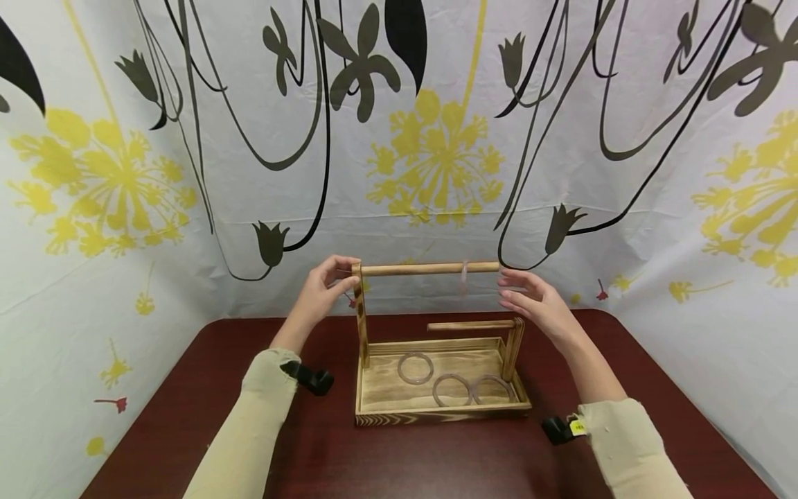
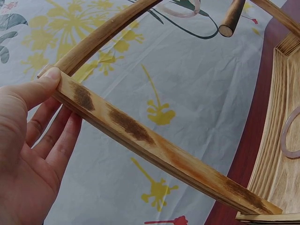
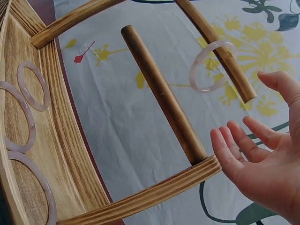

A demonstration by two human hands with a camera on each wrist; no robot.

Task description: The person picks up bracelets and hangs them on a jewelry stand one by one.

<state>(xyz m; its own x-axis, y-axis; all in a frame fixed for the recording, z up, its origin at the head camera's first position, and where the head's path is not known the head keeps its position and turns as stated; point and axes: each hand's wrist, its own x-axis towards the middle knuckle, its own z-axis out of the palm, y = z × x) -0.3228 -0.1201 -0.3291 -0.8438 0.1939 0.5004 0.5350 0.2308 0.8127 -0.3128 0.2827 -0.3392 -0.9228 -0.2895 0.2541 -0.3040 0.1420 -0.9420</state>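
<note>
A wooden bangle stand [image 1: 361,312] with a tray base stands on the table. My left hand [image 1: 324,287] pinches the top of its tall left post, thumb on the near face and fingers behind, as the left wrist view shows. From that post a long upper rod [image 1: 418,269] runs right, and one pale pink bangle [image 3: 192,75] hangs on it near the free end. My right hand [image 3: 267,150] is just beyond that rod end, fingers spread and holding nothing. Below, a shorter rod [image 1: 467,325] on the right post carries no bangle.
Three more pale bangles lie in the tray [image 1: 386,391]: one bangle [image 1: 399,369] left of centre and two side by side at the front right. The dark red table [image 1: 349,457] extends around the stand. A flower-printed cloth [image 1: 399,173] hangs behind it.
</note>
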